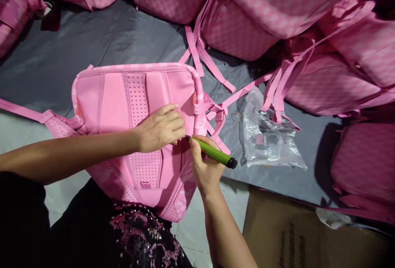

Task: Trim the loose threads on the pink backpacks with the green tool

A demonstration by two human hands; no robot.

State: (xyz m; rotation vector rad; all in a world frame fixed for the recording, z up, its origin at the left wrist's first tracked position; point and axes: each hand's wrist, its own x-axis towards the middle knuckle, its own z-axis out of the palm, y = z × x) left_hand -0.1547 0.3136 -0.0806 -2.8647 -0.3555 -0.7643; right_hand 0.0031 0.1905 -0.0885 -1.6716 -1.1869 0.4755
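Observation:
A pink backpack (114,103) lies with its padded back panel facing up, partly over my lap and partly on the grey-covered surface. My left hand (163,127) rests on the panel, its fingers curled in against the fabric; whether they pinch something is hidden. In my right hand (206,165) is a green pen-like tool (214,151) with black ends, held like a pencil. Its dark tip meets the backpack close to my left fingertips. What the tip touches there is too small to make out.
Several pink checkered backpacks (247,25) line the far and right sides of the grey surface (132,33). Loose straps (212,64) trail toward the middle. A clear plastic bag (271,144) lies at the right, near a small ring (236,116). Below the edge stands a cardboard box (277,222).

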